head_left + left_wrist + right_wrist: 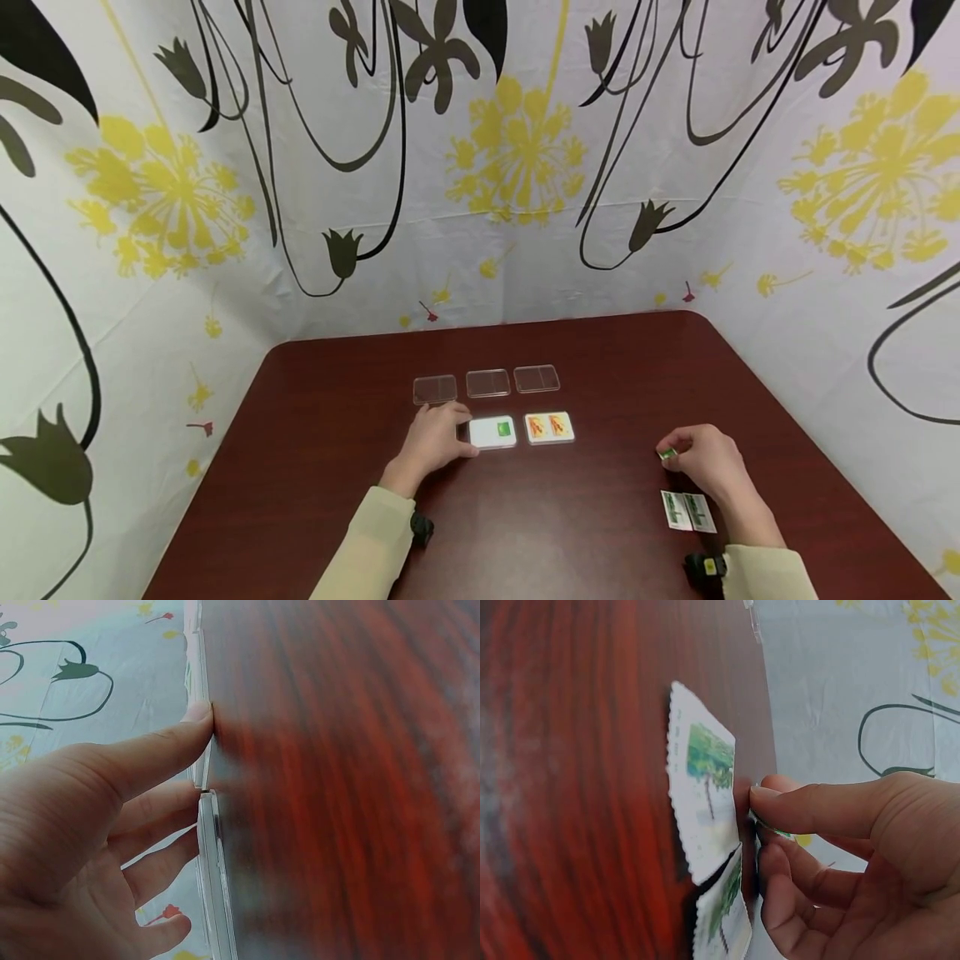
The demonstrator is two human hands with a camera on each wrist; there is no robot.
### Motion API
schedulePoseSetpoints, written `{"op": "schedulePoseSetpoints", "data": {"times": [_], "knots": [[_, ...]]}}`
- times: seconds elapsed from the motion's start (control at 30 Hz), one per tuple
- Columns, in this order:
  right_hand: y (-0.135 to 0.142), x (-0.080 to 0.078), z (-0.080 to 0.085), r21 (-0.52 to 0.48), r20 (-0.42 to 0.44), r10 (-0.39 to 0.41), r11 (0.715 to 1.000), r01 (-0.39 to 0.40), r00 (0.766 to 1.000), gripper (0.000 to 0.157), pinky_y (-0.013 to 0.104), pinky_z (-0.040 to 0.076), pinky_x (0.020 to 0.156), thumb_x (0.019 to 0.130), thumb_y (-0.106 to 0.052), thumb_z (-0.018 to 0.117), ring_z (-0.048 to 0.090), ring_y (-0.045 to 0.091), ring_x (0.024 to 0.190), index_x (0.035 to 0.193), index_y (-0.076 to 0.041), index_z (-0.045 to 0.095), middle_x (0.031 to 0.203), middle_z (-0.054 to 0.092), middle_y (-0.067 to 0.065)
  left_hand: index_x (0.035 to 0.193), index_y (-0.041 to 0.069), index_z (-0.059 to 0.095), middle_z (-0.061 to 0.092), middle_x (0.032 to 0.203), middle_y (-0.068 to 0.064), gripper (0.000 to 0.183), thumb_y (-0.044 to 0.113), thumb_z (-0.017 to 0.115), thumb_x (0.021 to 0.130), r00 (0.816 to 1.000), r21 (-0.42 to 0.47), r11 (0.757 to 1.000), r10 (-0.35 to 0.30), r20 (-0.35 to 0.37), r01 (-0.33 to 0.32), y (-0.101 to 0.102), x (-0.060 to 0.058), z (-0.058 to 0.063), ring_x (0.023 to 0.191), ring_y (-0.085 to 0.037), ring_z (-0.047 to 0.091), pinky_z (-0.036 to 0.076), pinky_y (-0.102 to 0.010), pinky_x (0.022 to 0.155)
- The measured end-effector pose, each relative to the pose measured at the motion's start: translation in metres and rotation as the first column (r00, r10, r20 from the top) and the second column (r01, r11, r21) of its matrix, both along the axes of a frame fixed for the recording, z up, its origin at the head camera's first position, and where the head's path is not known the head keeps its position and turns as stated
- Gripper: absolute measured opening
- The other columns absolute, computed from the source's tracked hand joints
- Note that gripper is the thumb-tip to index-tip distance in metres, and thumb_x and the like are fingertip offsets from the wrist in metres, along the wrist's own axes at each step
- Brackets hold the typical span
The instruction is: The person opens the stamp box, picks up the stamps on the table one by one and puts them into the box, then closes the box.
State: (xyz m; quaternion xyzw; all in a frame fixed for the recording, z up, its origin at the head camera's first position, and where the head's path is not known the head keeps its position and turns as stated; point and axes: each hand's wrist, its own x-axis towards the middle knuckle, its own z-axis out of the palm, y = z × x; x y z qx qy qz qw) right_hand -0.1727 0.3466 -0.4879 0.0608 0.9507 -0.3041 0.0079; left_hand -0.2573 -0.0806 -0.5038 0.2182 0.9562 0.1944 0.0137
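In the head view my left hand (435, 437) is at the left end of a flat clear case (483, 432) with a white inside and one green stamp (503, 429). Its thumb touches the front edge; the other fingers reach toward the back, fairly straight. The left wrist view shows another white-filled case (215, 877) beside these fingers, mostly hidden by the hand from above. My right hand (708, 462) pinches a small green stamp (667, 454) between thumb and fingers. Just in front of my right wrist lie two tree stamps (677, 510) with perforated edges, side by side.
To the right of the middle case stands a case (549, 438) with two orange stamps. Behind is a row of three clear cases (488, 383). All lie on a dark red-brown table (337, 425), with a flower-patterned curtain (450, 250) around its far sides.
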Motion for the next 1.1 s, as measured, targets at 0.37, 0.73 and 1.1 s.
{"op": "schedulePoseSetpoints", "data": {"times": [0.37,0.73,1.1], "knots": [[0.004,0.000,-0.002,-0.028,0.007,-0.005,1.000,0.005,1.000,0.015,0.050,0.054,0.074,0.085,-0.016,0.081,0.064,0.039,0.099,0.100,-0.012,0.081,0.109,0.071,0.017,0.130,0.011,0.070,0.063,0.134,-0.004,0.059,0.039,0.086,0.080,1.000,0.035,0.999,0.003,0.023,-0.004,0.001,0.004,0.000,0.124,-0.027,0.059,0.029,-0.054,0.114],[-0.004,-0.001,0.007,-0.072,-0.070,-0.007,0.997,0.002,0.998,0.029,0.057,0.052,0.081,0.091,-0.019,0.075,0.058,0.047,0.116,0.118,-0.009,0.076,0.122,0.068,0.021,0.130,0.010,0.070,0.063,0.135,-0.005,0.060,0.040,0.086,0.080,1.000,0.012,1.000,-0.009,-0.011,0.010,-0.001,0.004,0.000,0.123,-0.027,0.059,0.031,-0.054,0.113],[-0.021,-0.006,0.013,-0.086,-0.139,-0.017,0.996,0.005,0.990,0.026,0.048,0.054,0.074,0.088,-0.023,0.078,0.064,0.038,0.106,0.112,-0.013,0.078,0.119,0.070,0.017,0.130,0.011,0.070,0.062,0.135,-0.005,0.061,0.040,0.086,0.080,1.000,0.020,1.000,-0.008,-0.005,0.008,-0.002,0.001,-0.001,0.124,-0.027,0.059,0.032,-0.053,0.113]]}}
